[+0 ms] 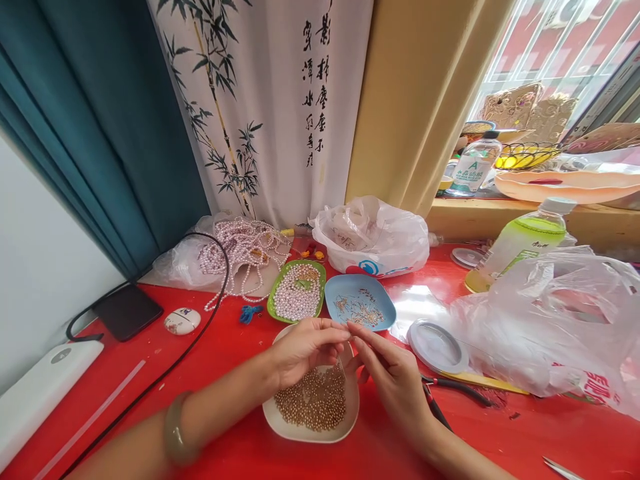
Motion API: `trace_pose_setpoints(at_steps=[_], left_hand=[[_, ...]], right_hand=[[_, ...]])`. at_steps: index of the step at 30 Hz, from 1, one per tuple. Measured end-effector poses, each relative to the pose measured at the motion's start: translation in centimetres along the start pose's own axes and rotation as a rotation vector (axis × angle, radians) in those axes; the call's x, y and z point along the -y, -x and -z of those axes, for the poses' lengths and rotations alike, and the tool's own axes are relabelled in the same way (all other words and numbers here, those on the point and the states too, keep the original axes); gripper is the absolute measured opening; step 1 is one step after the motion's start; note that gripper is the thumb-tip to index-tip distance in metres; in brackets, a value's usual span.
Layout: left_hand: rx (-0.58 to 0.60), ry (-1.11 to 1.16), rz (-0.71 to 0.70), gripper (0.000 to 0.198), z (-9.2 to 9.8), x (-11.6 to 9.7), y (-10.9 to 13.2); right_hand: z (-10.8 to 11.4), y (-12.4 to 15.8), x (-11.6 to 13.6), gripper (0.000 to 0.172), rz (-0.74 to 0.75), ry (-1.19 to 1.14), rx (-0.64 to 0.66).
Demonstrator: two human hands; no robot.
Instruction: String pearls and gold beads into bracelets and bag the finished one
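My left hand (310, 350) and my right hand (387, 367) meet fingertip to fingertip above a white dish (311, 435). Both pinch at the same spot; whatever lies between the fingertips is too small to make out. Many small gold beads (315, 403) fill the dish below. Just beyond the fingers sits a blue dish (387, 308) with thin pins and tiny gold pieces (365, 313). To its left, a green dish (271, 303) contains pale pink pearl beads (297, 300) and some gold ones. Black-handled pliers (463, 388) lie right of my right hand, partly hidden by it.
Strings of pink beads (240, 247) spill from a bag at the back left. A black cable (200, 337) crosses the red table (225, 407) near a phone (127, 312). On the right are a round lid (437, 345), plastic bags (545, 327), a bottle (523, 243) and scissor tips (560, 468).
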State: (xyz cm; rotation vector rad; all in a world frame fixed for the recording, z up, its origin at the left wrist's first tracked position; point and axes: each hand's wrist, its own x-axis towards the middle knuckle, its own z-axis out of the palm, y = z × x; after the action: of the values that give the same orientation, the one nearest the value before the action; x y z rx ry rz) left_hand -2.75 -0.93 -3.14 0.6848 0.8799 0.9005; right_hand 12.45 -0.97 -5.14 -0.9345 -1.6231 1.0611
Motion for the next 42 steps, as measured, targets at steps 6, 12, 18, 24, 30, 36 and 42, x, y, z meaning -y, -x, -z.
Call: trace_pose_setpoints(at_steps=[6,12,18,24,30,36,42], left_hand=[[-0.005,-0.111,-0.013,0.011,-0.2,0.0,0.2],[0.012,-0.186,-0.019,0.012,-0.2,-0.4,0.5],[0.023,-0.184,0.012,0.011,-0.5,-0.4,0.5],[0.031,-0.188,0.04,0.01,-0.7,-0.2,0.6],[-0.007,-0.146,-0.011,0.012,-0.6,-0.2,0.4],[-0.058,-0.156,-0.042,0.015,-0.7,-0.2,0.4],[-0.051,-0.142,-0.036,0.014,-0.5,0.0,0.3]], right_hand=[[-0.1,0.0,0.5,0.021,-0.037,0.01,0.025],[0.1,-0.1,-0.1,0.021,-0.017,0.058,-0.001],[0.2,-0.6,-0.3,0.022,-0.082,0.044,-0.066],[0.2,-0.4,0.1,0.021,-0.091,0.064,-0.055],[0.2,-0.6,0.2,0.018,-0.144,-0.12,-0.07],[0.3,-0.7,-0.3,0.019,-0.115,-0.041,-0.057],[0.3,-0.3,-0.7,0.022,0.053,0.205,-0.077]])
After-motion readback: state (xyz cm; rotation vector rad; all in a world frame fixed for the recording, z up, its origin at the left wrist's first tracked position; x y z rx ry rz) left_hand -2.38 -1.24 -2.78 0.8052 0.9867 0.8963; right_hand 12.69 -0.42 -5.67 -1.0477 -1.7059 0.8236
